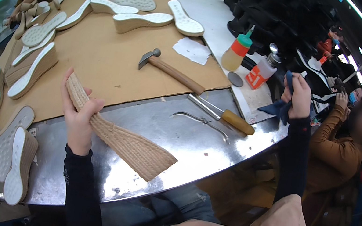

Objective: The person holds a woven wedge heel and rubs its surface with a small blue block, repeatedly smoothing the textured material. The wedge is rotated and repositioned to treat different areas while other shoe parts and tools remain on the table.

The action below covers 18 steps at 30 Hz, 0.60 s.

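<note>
My left hand is closed around a tan braided jute strip, narrow at its upper end and widening toward the lower right. The strip hangs tilted over the metal front of the worktable. Off to the right, my right hand grips a dark blue cloth, part of which sticks up above the fingers while the rest dangles below. Between the hands lie a claw hammer with a wooden handle, a metal tool with a wooden handle and curved pincers.
White-topped wedge soles line the left and far side of the cardboard sheet. A green-capped bottle, an orange-labelled bottle and a round lid stand at right. Black items are piled behind. Other people sit around.
</note>
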Each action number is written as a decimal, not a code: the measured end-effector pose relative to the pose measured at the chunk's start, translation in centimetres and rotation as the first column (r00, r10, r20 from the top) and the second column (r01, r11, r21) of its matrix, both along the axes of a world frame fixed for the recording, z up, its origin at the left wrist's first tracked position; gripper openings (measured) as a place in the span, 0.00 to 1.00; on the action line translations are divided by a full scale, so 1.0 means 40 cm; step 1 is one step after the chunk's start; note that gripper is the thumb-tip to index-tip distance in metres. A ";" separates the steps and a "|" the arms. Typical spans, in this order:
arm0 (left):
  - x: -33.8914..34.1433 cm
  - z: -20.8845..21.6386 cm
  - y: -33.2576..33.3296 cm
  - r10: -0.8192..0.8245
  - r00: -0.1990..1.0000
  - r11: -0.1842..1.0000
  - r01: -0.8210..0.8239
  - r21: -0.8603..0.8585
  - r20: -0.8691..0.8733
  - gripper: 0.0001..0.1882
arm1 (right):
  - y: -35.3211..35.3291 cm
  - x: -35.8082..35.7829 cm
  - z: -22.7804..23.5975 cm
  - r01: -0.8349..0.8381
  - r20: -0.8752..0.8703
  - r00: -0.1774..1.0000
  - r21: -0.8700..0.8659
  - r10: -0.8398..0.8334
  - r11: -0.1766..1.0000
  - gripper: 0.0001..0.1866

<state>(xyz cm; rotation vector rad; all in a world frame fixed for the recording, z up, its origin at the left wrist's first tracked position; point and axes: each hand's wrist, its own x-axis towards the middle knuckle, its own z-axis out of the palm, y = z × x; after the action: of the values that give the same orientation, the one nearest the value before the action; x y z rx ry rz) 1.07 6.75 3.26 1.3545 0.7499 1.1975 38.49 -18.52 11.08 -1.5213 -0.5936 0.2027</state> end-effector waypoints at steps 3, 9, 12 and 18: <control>0.001 -0.001 -0.001 0.006 1.000 1.000 -0.005 0.021 -0.015 0.41 | 0.021 0.124 0.043 0.117 0.085 0.991 -0.128 -0.106 0.985 0.08; -0.001 -0.007 0.005 0.002 1.000 0.999 -0.002 0.033 -0.012 0.41 | 0.108 0.281 0.028 0.179 0.143 0.981 -0.405 -0.132 0.896 0.11; -0.004 -0.011 0.008 -0.010 1.000 1.000 0.010 0.024 -0.003 0.41 | 0.123 0.324 -0.002 0.150 0.053 0.988 -0.504 -0.144 0.851 0.14; -0.003 -0.011 0.012 0.000 1.000 0.999 0.000 0.035 0.007 0.43 | 0.105 0.347 -0.005 0.109 -0.071 0.986 -0.408 -0.151 0.906 0.11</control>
<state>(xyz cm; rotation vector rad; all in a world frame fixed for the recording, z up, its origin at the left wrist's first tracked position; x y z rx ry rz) 0.96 7.23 2.82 1.3781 0.7273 1.2198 52.36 -14.31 10.86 -1.9323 -0.3793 0.3118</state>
